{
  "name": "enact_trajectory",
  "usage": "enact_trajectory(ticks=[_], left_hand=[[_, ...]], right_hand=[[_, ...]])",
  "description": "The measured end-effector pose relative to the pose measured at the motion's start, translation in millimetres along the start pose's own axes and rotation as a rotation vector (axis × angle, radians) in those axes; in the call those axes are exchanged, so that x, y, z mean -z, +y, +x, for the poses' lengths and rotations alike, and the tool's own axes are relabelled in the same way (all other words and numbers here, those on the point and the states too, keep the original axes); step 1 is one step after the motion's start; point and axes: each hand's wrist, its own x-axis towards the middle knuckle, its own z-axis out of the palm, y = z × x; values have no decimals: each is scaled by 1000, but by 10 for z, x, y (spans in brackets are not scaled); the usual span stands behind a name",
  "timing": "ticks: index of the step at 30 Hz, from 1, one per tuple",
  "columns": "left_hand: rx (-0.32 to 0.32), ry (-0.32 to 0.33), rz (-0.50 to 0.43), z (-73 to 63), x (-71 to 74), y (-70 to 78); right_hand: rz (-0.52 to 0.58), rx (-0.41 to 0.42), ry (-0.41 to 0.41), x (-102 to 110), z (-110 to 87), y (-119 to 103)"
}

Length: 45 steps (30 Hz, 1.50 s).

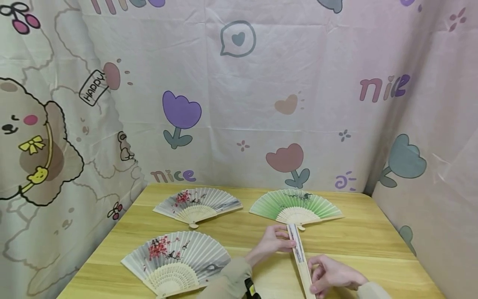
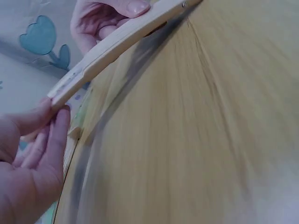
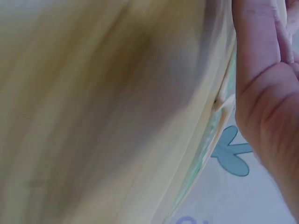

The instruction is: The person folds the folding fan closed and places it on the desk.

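Observation:
Both hands hold a folded fan (image 1: 300, 255) with pale wooden ribs and a strip of printed leaf, slanting toward the front of the table. My left hand (image 1: 274, 241) pinches its far end between thumb and fingers. Nearer me, my right hand (image 1: 330, 274) grips the lower ribs with thumb and curled fingers. In the left wrist view the folded fan (image 2: 112, 46) hangs over the tabletop and casts a shadow. Just beyond the left hand lies an open green fan (image 1: 298, 203). The right wrist view shows mostly the right hand (image 3: 266, 70) and blurred wood.
Two open grey-white fans with red blossoms lie at left, a far fan (image 1: 198, 203) and a near fan (image 1: 179, 261); the left sleeve (image 1: 228, 280) overlaps the near one. The wooden table (image 1: 362, 232) meets a printed curtain (image 1: 239, 104) at the back and sides.

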Motion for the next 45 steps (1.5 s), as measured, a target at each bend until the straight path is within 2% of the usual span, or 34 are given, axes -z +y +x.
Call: enact_trajectory(ticks=[5, 12, 19, 31, 38, 45], left_hand=[[22, 51, 98, 89, -178, -29], [21, 88, 235, 57, -247, -13], [35, 89, 234, 48, -269, -10], [42, 135, 256, 52, -282, -5], [15, 148, 268, 43, -269, -28], [-13, 179, 292, 20, -252, -51]], right_hand=[[-1, -25, -18, 74, -93, -1], [-38, -90, -24, 127, -133, -10], [-54, -130, 10, 119, -151, -7], [-116, -158, 93, 104, -163, -34], [-118, -165, 106, 102, -167, -46], [-142, -147, 187, 159, -144, -33]])
